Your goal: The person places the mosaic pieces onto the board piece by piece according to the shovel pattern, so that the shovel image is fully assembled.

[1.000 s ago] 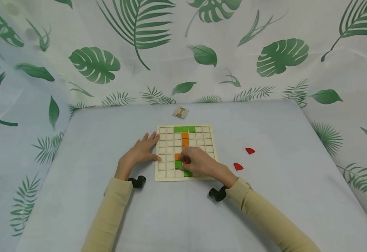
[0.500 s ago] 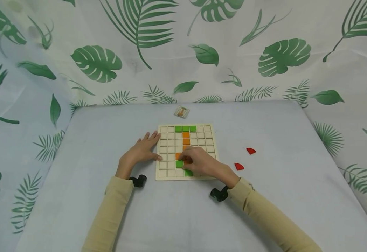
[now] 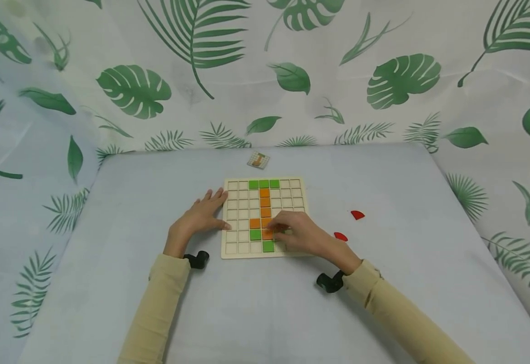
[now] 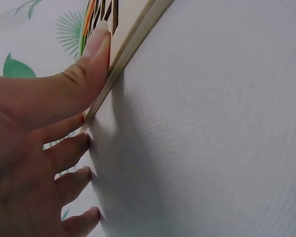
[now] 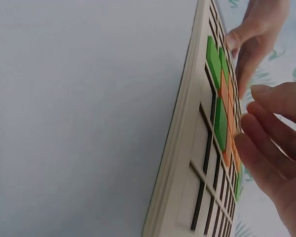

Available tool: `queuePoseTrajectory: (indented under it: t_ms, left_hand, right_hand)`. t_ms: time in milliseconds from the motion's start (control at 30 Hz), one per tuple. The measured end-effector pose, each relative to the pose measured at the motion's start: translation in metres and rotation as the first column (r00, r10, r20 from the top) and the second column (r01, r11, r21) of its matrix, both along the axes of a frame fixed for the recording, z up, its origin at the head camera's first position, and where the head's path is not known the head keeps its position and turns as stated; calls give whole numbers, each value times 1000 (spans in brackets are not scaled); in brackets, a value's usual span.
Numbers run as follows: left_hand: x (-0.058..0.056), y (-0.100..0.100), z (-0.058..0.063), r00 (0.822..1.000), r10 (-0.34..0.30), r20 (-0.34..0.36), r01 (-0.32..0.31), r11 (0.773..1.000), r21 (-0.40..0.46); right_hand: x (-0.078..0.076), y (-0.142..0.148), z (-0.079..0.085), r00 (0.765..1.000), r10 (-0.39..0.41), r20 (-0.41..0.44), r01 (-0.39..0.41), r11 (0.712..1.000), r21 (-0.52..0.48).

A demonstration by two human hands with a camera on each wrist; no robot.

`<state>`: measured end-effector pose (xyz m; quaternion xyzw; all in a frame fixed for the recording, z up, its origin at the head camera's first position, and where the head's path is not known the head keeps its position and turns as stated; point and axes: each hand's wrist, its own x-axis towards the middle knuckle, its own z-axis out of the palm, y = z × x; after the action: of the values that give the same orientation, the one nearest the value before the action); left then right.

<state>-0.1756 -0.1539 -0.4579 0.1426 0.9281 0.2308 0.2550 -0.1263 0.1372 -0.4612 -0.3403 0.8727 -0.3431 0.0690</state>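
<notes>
A cream grid board [image 3: 237,247] lies on the table with green and orange square tiles in its cells. Three green tiles [image 3: 264,184] line the far row, and a column of orange tiles [image 3: 265,202] runs down the middle. Nearer are a green tile [image 3: 255,234] and another green tile [image 3: 268,246]. My left hand [image 3: 201,212] rests at the board's left edge, thumb on its rim and fingers spread. Close over the near right part hovers my right hand [image 3: 299,230], fingers loosely bent and nothing between them. Beneath it, a green tile [image 5: 221,123] shows in the right wrist view.
Two red quarter-circle pieces lie right of the board: the farther red piece [image 3: 357,215] and the nearer red piece [image 3: 340,236], partly behind the right wrist. A small pattern card [image 3: 258,160] lies beyond the board. A leaf-print cloth [image 3: 228,111] hangs behind the table.
My right hand has drawn back to the right, uncovering more orange tiles in the column. The left hand keeps its place at the board's edge.
</notes>
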Motion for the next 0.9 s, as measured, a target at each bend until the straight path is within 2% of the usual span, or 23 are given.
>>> queuePoseTrajectory:
  t_ms: [333, 467, 700, 900]
  left_hand:
    - [0, 2, 1, 1000, 0, 5, 0, 1000, 11]
    - [0, 1, -1, 1000, -7, 5, 7, 1000, 10]
    - [-1, -1, 0, 1000, -10, -2, 10, 1000, 14]
    - [-1, -1, -2, 1000, -16, -1, 16, 1000, 14]
  right_hand:
    - [11, 34, 8, 998, -67, -10, 67, 998, 13]
    - [14, 49, 7, 995, -95, -34, 95, 996, 3]
    - [18, 73, 5, 982, -176, -73, 179, 983, 40]
    - [24, 93, -1, 974, -215, -69, 219, 974, 56]
